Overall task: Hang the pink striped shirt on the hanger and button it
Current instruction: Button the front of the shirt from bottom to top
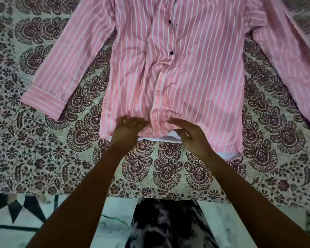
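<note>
Bare bedspread lies below the shirt, between both sleeves.

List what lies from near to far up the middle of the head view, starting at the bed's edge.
Printed bedspread → left hand and right hand at the hem → pink striped shirt → lower dark button → upper dark button.

Bed with paisley-print bedspread, pink striped shirt lying flat on it, sleeves spread

Dim, soft indoor light; motion blur, wide-angle bending at edges.
</note>
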`<state>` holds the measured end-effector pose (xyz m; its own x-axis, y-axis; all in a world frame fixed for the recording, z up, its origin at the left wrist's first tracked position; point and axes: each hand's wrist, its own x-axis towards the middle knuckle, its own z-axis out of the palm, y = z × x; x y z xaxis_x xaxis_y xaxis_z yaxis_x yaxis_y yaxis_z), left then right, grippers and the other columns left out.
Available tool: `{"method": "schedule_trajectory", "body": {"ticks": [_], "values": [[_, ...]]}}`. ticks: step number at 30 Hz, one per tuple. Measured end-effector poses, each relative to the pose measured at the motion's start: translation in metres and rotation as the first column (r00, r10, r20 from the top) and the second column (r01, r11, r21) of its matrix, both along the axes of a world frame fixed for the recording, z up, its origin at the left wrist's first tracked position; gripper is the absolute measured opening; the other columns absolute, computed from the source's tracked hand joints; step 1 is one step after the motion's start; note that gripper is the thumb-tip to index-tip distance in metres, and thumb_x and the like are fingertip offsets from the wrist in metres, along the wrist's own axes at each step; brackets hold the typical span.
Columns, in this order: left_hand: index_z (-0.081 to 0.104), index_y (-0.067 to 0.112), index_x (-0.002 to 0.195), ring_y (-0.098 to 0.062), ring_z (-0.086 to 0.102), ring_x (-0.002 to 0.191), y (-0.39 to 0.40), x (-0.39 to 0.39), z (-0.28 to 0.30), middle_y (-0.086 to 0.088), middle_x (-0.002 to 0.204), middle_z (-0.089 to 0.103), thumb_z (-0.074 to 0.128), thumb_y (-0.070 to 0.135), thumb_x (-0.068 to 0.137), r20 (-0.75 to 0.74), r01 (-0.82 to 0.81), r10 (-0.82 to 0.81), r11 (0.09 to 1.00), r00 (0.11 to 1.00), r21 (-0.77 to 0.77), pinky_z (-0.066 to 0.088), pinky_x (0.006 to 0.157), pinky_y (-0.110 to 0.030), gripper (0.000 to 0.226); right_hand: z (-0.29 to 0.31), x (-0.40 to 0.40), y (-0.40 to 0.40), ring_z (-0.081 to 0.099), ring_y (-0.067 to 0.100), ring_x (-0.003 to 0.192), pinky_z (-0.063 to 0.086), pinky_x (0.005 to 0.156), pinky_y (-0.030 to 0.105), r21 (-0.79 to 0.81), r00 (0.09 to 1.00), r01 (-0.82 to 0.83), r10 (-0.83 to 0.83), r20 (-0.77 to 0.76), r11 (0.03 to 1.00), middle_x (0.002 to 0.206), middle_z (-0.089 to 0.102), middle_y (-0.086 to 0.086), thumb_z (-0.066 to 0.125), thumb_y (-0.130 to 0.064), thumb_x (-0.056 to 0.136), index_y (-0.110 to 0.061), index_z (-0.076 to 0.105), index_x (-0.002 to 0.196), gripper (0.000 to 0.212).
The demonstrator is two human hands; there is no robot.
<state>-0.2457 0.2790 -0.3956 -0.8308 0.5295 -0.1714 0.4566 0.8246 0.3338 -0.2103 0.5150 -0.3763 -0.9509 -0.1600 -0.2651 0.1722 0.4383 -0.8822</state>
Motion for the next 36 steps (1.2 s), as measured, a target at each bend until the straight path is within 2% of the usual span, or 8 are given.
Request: {"method": "schedule_trajectory", "body": {"ticks": [3, 7, 14, 19, 22, 27, 31, 36], "values": [[0.066, 0.017, 0.111, -0.024, 0.064, 0.107, -0.035, 0.006, 0.004, -0.005, 0.115, 0.068, 0.054, -0.007, 0.060, -0.049, 0.100, -0.108, 0.986, 0.993, -0.134, 0.040, 0.099, -0.048, 0.058, -0.013, 0.008, -0.003, 0.059, 0.026, 0.115, 0.042, 0.101, 0.043, 0.427, 0.884, -0.364, 0.452, -0.122, 0.828, 0.123, 0.063, 0.007, 0.037, -0.025, 0.083, -0.013, 0.060, 0.121, 0.047], [0.067, 0.019, 0.111, -0.027, 0.062, 0.111, -0.052, 0.015, 0.008, -0.005, 0.120, 0.065, 0.066, -0.009, 0.063, -0.040, 0.166, -0.182, 0.955, 0.983, -0.246, 0.039, 0.100, -0.049, 0.055, -0.017, 0.024, -0.020, 0.066, 0.020, 0.104, 0.050, 0.090, 0.034, 0.607, 0.801, -0.416, 0.589, -0.108, 0.677, 0.115, 0.068, 0.005, 0.036, -0.027, 0.077, -0.012, 0.066, 0.112, 0.049], [0.074, 0.015, 0.083, -0.022, 0.069, 0.069, -0.040, 0.024, 0.012, -0.002, 0.084, 0.072, 0.077, -0.008, 0.044, -0.035, 0.077, -0.083, 0.987, 0.996, -0.138, 0.056, 0.055, -0.032, 0.045, -0.019, 0.020, -0.025, 0.066, 0.021, 0.077, 0.052, 0.068, 0.027, 0.686, 0.719, -0.418, 0.678, -0.152, 0.596, 0.088, 0.069, 0.002, 0.045, -0.028, 0.070, -0.016, 0.070, 0.084, 0.031], [0.073, 0.017, 0.074, -0.025, 0.064, 0.067, -0.042, 0.028, 0.013, -0.002, 0.072, 0.065, 0.046, 0.014, 0.058, -0.032, 0.094, -0.100, 0.984, 0.994, -0.149, 0.052, 0.062, -0.032, 0.031, -0.022, 0.018, -0.024, 0.060, 0.019, 0.056, 0.046, 0.055, 0.024, 0.731, 0.608, -0.507, 0.791, -0.073, 0.457, 0.069, 0.059, -0.001, 0.041, -0.032, 0.067, -0.019, 0.069, 0.070, 0.032], [0.072, 0.017, 0.081, -0.028, 0.062, 0.083, -0.040, 0.022, 0.015, -0.003, 0.084, 0.065, 0.055, 0.023, 0.056, 0.044, 0.074, -0.066, 0.975, 0.997, -0.208, 0.047, 0.077, -0.039, 0.032, -0.019, 0.018, -0.032, 0.061, 0.023, 0.055, 0.045, 0.054, 0.024, 0.644, 0.733, -0.501, 0.679, -0.038, 0.578, 0.064, 0.057, 0.000, 0.041, -0.037, 0.069, -0.018, 0.065, 0.064, 0.031], [0.071, 0.022, 0.100, -0.026, 0.056, 0.105, -0.041, 0.008, 0.025, 0.000, 0.111, 0.067, 0.022, 0.045, 0.065, 0.214, 0.111, -0.062, 0.968, 0.975, -0.223, 0.034, 0.092, -0.040, 0.065, -0.013, 0.006, -0.067, 0.065, 0.028, 0.082, 0.048, 0.066, 0.032, 0.493, 0.981, -0.176, 0.196, 0.013, 0.852, 0.084, 0.066, 0.007, 0.045, -0.045, 0.086, -0.013, 0.063, 0.087, 0.037], [0.068, 0.022, 0.106, -0.026, 0.057, 0.102, -0.033, 0.003, 0.023, -0.004, 0.110, 0.067, 0.014, 0.043, 0.070, 0.221, -0.001, 0.046, 0.980, 0.974, -0.199, 0.038, 0.090, -0.037, 0.068, -0.017, -0.014, -0.098, 0.063, 0.030, 0.095, 0.047, 0.072, 0.035, 0.553, 0.969, -0.045, -0.099, 0.227, 0.832, 0.101, 0.065, 0.012, 0.058, -0.049, 0.082, -0.008, 0.045, 0.109, 0.051], [0.067, 0.019, 0.105, -0.028, 0.062, 0.097, -0.015, 0.008, 0.024, -0.006, 0.106, 0.068, 0.039, 0.025, 0.082, 0.272, -0.355, 0.350, 0.934, 0.896, -0.034, 0.051, 0.083, -0.039, 0.036, -0.013, -0.015, -0.093, 0.062, 0.034, 0.089, 0.041, 0.068, 0.033, 0.524, 0.961, 0.065, -0.195, 0.196, 0.849, 0.090, 0.065, 0.017, 0.051, -0.020, 0.084, -0.007, 0.052, 0.095, 0.017]]}}
